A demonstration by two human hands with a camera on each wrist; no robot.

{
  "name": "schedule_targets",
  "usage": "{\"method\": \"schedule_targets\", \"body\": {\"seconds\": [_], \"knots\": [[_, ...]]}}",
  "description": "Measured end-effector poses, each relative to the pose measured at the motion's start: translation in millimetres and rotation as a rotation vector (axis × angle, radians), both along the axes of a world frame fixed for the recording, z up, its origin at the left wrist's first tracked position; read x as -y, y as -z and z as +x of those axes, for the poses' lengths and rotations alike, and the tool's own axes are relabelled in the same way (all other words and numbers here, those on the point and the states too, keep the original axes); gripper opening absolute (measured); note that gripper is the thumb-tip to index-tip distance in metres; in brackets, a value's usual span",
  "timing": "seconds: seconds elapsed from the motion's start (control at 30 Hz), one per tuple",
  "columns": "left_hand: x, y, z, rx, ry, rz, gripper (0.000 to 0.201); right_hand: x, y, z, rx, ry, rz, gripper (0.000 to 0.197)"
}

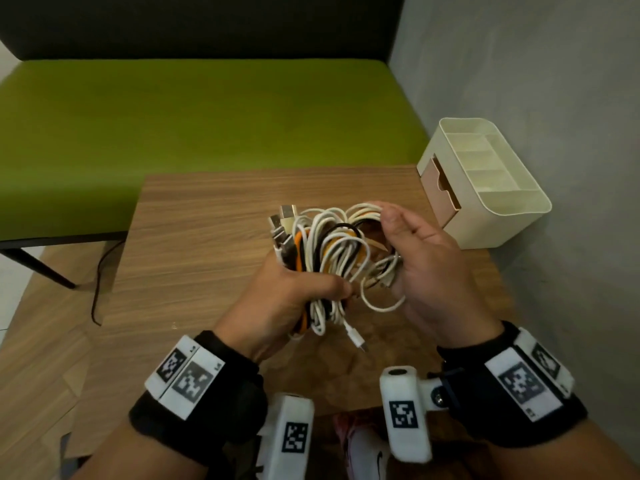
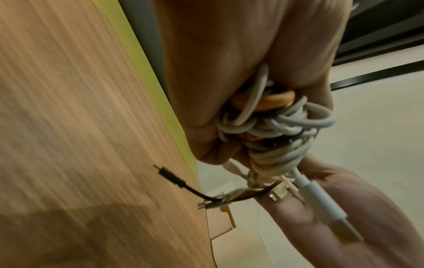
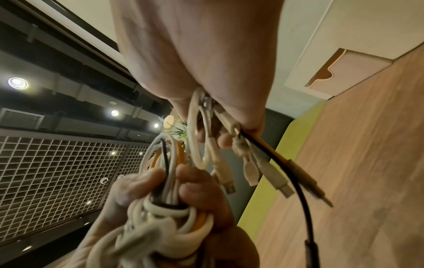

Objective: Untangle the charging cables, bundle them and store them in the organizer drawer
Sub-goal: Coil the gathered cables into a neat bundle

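A tangle of white, orange and black charging cables [image 1: 332, 258] hangs above the wooden table [image 1: 207, 244]. My left hand [image 1: 294, 292] grips the lower part of the cable bundle [image 2: 275, 127] in a fist. My right hand [image 1: 415, 258] holds the right side of the tangle, fingers curled round several loops and plug ends [image 3: 229, 145]. USB plugs [image 1: 284, 220] stick up at the top left of the bundle. A white connector [image 1: 356, 339] dangles below. The cream organizer [image 1: 491, 188] stands at the table's back right, its tan drawer [image 1: 441, 188] pulled partly out.
A green bench [image 1: 207, 109] with a dark backrest runs behind the table. A grey wall [image 1: 554, 98] lies right of the organizer. A black cord [image 1: 100, 271] hangs off the table's left edge to the wooden floor. A black plug [image 2: 171, 176] dangles over the tabletop.
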State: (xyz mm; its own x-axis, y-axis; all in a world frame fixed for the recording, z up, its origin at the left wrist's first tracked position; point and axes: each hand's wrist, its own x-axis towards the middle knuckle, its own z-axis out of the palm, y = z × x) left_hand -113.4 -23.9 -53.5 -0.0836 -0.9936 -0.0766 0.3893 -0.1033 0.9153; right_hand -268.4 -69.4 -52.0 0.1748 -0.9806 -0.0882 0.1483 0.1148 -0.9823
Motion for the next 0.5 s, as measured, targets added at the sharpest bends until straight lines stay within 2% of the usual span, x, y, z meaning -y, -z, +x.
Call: {"method": "schedule_targets", "body": {"seconds": [0.2,0.33,0.43,0.5], "knots": [[3.1,1.8,2.2,0.009,-0.091,0.014,0.034,-2.7,3.5,2.8,0.011,-0.074,0.049,0.044],[4.7,1.8,0.7,0.036,-0.12,0.026,0.036,-2.4,3.2,-0.5,-0.048,-0.064,0.027,0.031],[3.9,3.5,-6.3,0.036,-0.122,0.033,0.043,-3.5,5.7,1.9,-0.151,-0.059,-0.021,0.043],[2.9,5.0,-12.7,0.03,-0.095,0.049,0.045,-5.3,7.2,4.5,-0.152,-0.04,-0.03,0.041]]}}
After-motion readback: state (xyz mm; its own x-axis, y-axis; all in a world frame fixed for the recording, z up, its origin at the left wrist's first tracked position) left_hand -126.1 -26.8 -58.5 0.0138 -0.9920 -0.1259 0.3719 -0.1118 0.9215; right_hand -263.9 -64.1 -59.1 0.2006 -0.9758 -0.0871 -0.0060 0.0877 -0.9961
